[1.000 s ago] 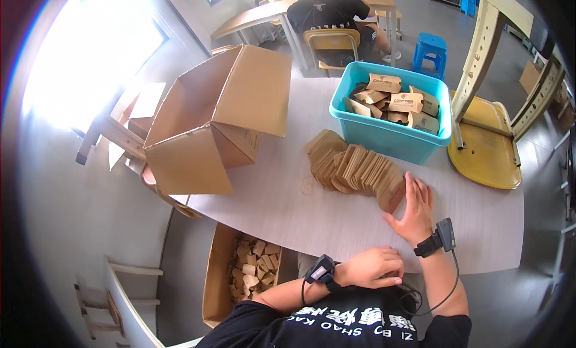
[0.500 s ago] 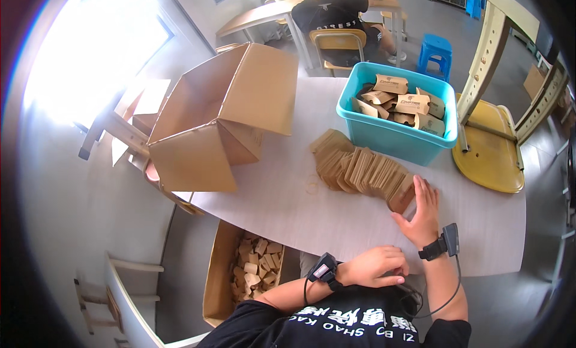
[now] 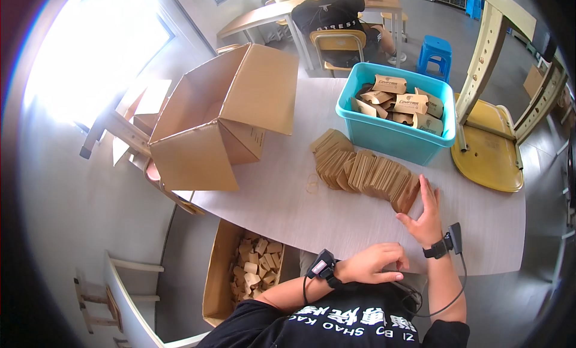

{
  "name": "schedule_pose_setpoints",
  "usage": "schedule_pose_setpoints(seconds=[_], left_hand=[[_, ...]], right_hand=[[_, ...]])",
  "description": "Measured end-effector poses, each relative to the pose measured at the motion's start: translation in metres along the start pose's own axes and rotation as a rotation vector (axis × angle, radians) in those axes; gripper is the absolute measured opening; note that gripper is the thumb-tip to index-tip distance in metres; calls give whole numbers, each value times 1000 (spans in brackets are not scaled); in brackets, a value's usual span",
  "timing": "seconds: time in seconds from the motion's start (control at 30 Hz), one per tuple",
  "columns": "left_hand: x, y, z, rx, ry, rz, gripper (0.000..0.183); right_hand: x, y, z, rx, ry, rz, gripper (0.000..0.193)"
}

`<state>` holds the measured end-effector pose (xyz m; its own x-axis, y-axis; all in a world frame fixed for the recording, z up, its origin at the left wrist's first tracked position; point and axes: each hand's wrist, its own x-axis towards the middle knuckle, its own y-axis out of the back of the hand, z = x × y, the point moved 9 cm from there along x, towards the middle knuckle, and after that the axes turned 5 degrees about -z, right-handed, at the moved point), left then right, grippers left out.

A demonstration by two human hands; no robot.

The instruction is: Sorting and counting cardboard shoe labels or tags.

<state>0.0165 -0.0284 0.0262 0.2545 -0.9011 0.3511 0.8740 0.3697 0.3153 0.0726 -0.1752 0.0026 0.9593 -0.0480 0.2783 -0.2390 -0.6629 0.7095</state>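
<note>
A fanned row of flat brown cardboard pillow-box blanks (image 3: 366,174) lies on the table, leaning along its length. At the row's right end my right hand (image 3: 425,219) has its fingers stretched up and its thumb apart, against or very close to the last blank. My left hand (image 3: 377,263) hangs over the table's near edge, in front of my chest. Its fingers are loosely bent and the thumb stands off them, with nothing seen in between. Behind the row, a turquoise bin (image 3: 396,141) holds several folded pillow boxes (image 3: 411,103).
An open cardboard box (image 3: 192,162) sits on the left of the table (image 3: 288,222). Below the edge, another carton (image 3: 217,276) holds many small folded boxes. A thin tan loop (image 3: 312,183) lies beside the row. A yellow chair (image 3: 489,168) is at right; a seated person (image 3: 330,15) is beyond.
My right hand has shifted slightly right and toward me, and the right part of the row has spread a little that way. My left hand stays nearly in place.
</note>
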Motion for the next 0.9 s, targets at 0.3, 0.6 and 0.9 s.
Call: schedule_pose_setpoints(seconds=[0.3,0.6,0.9], left_hand=[[0,3,-1,-25,9,14,28],[-1,6,0,-54,24,27,31],[-8,53,43,443,-105,511,40]], right_hand=[[-2,6,14,105,-26,-15,120],[-3,10,19,223,-47,-60,121],[-25,38,-27,315,-34,-193,119]])
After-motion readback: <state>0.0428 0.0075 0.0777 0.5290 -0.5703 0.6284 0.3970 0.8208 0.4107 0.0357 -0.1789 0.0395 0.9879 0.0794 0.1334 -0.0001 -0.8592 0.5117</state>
